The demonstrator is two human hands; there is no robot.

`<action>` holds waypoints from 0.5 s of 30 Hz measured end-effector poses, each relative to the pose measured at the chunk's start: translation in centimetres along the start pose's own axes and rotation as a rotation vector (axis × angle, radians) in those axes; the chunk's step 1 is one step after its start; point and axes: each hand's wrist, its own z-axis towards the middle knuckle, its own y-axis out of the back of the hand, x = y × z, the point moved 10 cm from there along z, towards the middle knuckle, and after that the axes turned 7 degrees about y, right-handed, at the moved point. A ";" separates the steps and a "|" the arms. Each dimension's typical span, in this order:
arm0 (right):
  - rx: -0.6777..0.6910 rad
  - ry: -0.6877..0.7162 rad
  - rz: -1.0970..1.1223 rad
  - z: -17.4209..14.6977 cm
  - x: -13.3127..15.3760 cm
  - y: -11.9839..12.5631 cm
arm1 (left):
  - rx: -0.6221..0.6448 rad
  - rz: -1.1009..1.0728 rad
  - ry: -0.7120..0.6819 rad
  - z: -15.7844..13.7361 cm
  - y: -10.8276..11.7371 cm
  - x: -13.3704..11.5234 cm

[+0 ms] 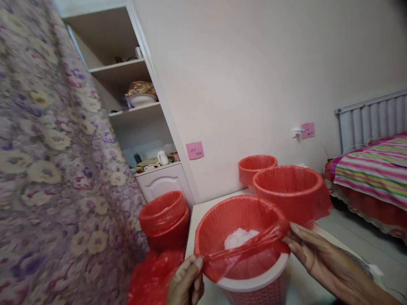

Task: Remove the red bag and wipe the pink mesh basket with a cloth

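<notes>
My left hand (186,281) and right hand (313,252) each pinch the thin, translucent red bag (241,250), stretched across the red basket (254,284); white scraps (238,237) lie inside.

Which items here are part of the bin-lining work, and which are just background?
In use: left hand and right hand stretching the red bag over the front basket.

Background: two lined baskets behind, stacked baskets, shelves, bed, floral curtain.
</notes>
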 end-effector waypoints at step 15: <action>0.141 -0.059 -0.401 1.9 1.1 -2.1 | -0.073 0.410 -0.189 1.7 1.0 -2.8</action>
